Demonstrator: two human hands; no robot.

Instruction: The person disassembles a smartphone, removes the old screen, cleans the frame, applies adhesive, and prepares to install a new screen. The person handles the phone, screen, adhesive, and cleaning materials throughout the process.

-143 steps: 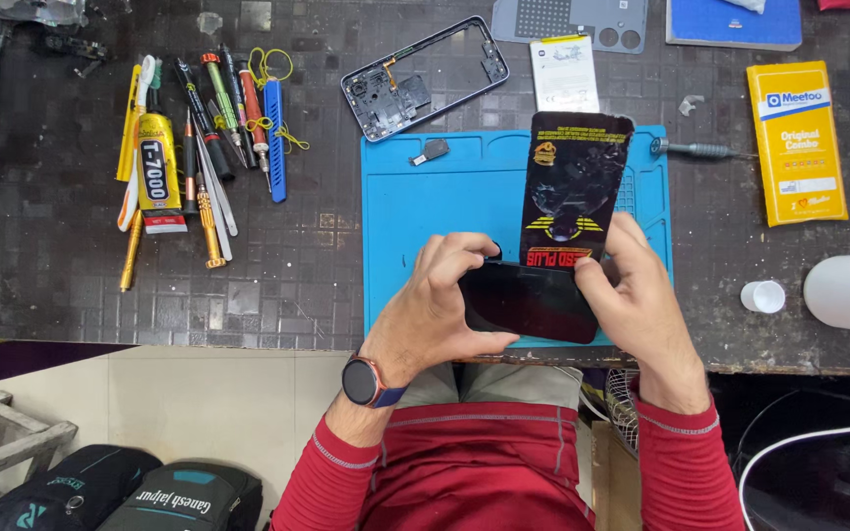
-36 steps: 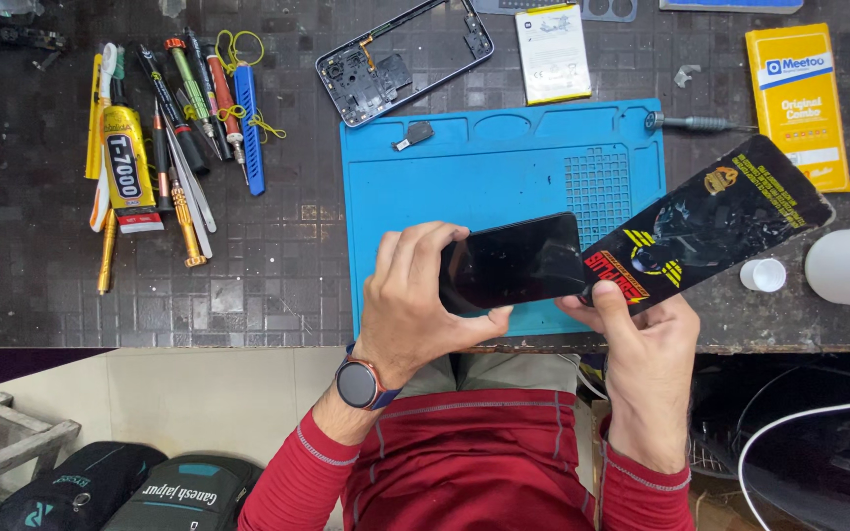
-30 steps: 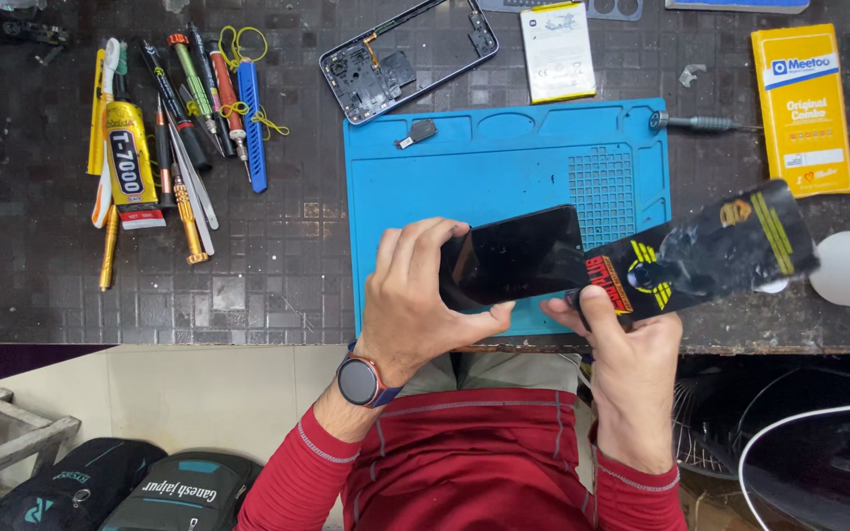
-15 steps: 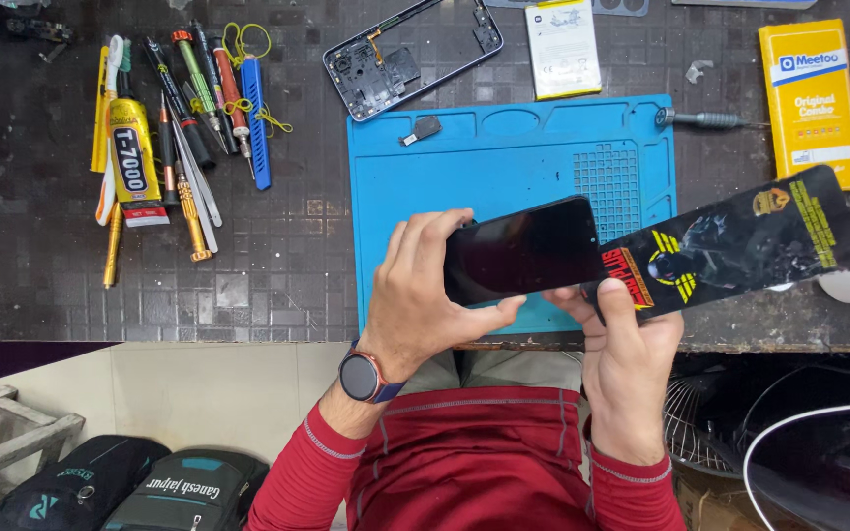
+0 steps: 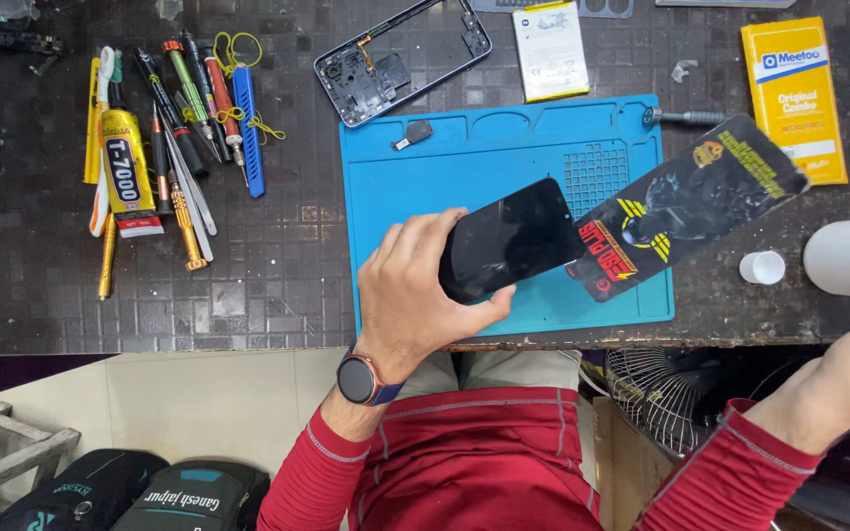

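The desk (image 5: 277, 295) is dark and gridded, with a blue mat (image 5: 504, 157) reaching its near edge. The left hand (image 5: 415, 295) comes up from the near edge, wrist bent, thumb and fingers curled around the lower end of a black phone screen (image 5: 512, 238), pinching it tilted above the near part of the mat. The right forearm (image 5: 828, 388) hangs below the desk's near right corner; its hand lies outside the view, so I cannot tell its state.

A long black sleeve package (image 5: 686, 208) with yellow and red print lies slanted over the mat's right edge, one end just beside the screen. A yellow rectangular box (image 5: 795, 98) sits at the far right corner. A white rectangular battery with a yellow label (image 5: 550, 49) lies by the far edge. A yellow-labelled glue tube (image 5: 127, 172) lies among tools towards the left edge.
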